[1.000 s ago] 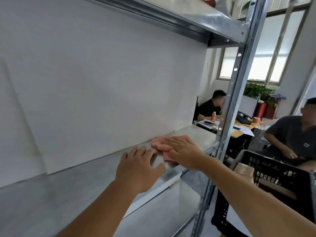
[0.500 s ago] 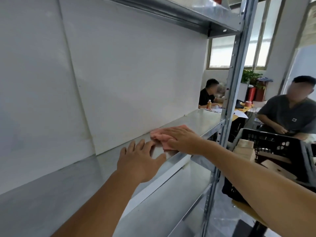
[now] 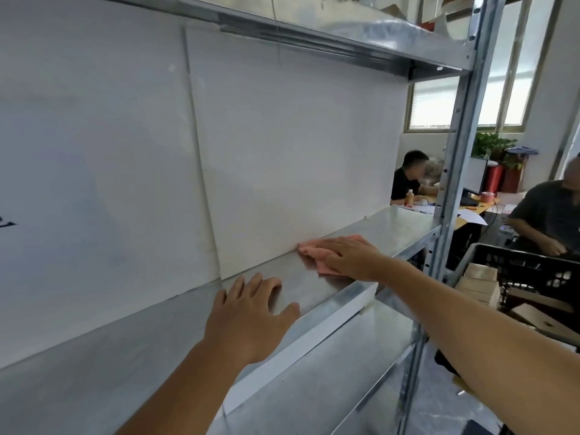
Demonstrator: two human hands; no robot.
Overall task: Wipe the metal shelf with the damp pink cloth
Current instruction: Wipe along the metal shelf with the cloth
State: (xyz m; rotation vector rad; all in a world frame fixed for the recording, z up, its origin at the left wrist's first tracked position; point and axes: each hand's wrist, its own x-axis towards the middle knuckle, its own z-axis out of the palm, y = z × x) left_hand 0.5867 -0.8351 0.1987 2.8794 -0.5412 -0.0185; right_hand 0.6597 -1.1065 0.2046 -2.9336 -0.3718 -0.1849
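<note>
The metal shelf (image 3: 398, 227) runs from lower left to the right, backed by white panels. A pink cloth (image 3: 309, 249) lies flat on it against the back panel. My right hand (image 3: 351, 255) presses down on the cloth with flat fingers and covers most of it. My left hand (image 3: 248, 315) rests flat on the bare shelf surface near its front edge, left of the cloth, fingers spread, holding nothing.
A steel upright post (image 3: 455, 171) stands at the shelf's right end, with another shelf (image 3: 345, 36) above and one (image 3: 329, 381) below. A black crate (image 3: 518, 268) with cardboard boxes sits to the right. Two people sit at desks behind.
My right hand and the cloth have slid back against the white back panel. The view has shifted left. My left hand stays flat on the shelf.
</note>
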